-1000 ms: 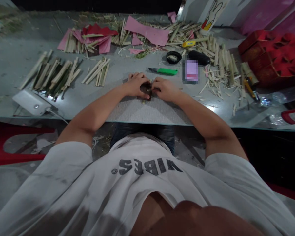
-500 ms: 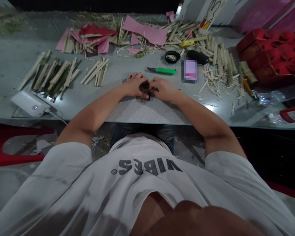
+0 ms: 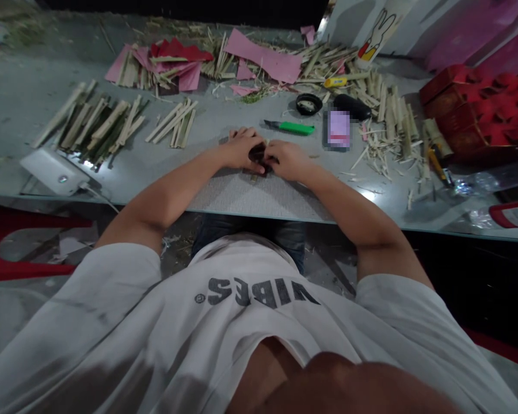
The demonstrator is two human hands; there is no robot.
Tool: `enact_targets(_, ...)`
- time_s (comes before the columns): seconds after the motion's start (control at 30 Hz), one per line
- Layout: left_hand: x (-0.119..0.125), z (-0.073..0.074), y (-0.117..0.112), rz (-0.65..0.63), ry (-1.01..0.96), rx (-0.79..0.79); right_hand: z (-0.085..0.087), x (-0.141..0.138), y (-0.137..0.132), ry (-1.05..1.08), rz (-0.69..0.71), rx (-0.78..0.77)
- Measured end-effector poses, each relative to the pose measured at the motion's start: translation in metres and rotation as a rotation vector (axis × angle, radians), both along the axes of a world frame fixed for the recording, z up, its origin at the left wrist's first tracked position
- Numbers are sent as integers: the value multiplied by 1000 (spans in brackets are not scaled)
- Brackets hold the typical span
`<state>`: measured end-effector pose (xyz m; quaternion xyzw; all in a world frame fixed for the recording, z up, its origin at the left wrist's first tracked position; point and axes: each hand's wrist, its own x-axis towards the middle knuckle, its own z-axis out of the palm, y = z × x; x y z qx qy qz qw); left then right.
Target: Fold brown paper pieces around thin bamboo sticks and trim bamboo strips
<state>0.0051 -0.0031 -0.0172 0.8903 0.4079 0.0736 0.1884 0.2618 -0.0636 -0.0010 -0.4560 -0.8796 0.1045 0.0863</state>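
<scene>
My left hand (image 3: 243, 150) rests over a grey mat (image 3: 259, 198) near the table's front edge, its fingers bent and its thumb curved round a small dark brownish piece (image 3: 256, 155). Close against it, my right hand (image 3: 288, 160) is closed in a pinch at the right side of that piece. The fingers hide most of it, so its kind cannot be made out. Just beyond my hands lies a green utility knife (image 3: 296, 128), blade pointing left.
Split bamboo strips lie at the left (image 3: 99, 129) and in a smaller pile (image 3: 176, 123). Behind are pink paper (image 3: 265, 56), a black lid (image 3: 309, 104) and a yellow tube (image 3: 335, 83). A blurred-out phone-like object (image 3: 339, 129), red boxes (image 3: 446, 109) and a white power bank-like box (image 3: 54, 172) also lie around.
The view has shifted and tilted slightly, so the table's things appear a little to the right. Both hands keep nearly the same pose around the dark piece.
</scene>
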Motion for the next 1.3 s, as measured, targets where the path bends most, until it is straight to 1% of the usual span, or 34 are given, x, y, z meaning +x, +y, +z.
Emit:
enact_targets(0.07, 0, -2, 2, 3, -4, 5, 0, 0, 2, -21, -78, 35)
enact_targets(0.1, 0, -2, 2, 4, -4, 6, 1, 1, 3, -29, -89, 39)
enact_targets(0.2, 0, 0, 1, 5, 5, -2, 3, 7, 3, -25, -26, 5)
enact_targets(0.33, 0, 3, -1, -9, 16, -8, 4, 23, 5, 27, 41, -44)
enact_targets(0.47, -2, 3, 0, -10, 11, -5, 0, 34, 15, 83, 7, -82)
enact_targets(0.53, -3, 2, 0, -12, -1, -12, -4, 35, 20, 88, -23, -63)
enact_targets(0.6, -3, 2, 1, -12, -10, -20, -7, 33, 23, 43, -61, -27)
enact_targets(0.73, -3, 1, 1, -13, -16, -22, -11, 25, 22, -64, -196, 21)
enact_targets(0.83, -3, 1, 2, -7, -8, -17, -12, 17, 19, -87, -269, 41)
enact_targets(0.97, -2, 0, 1, -8, -6, 1, -11, 3, 11, -111, -273, 69)
enact_targets(1.1, -1, 2, -1, -25, -4, 12, -10, -10, 3, -146, -244, 43)
enact_targets(1.17, -1, 2, 0, -34, -6, 13, -11, -13, 4, -138, -257, 32)
enact_targets(1.3, -1, 0, 2, -27, -12, 17, -13, -12, 13, -132, -330, 46)
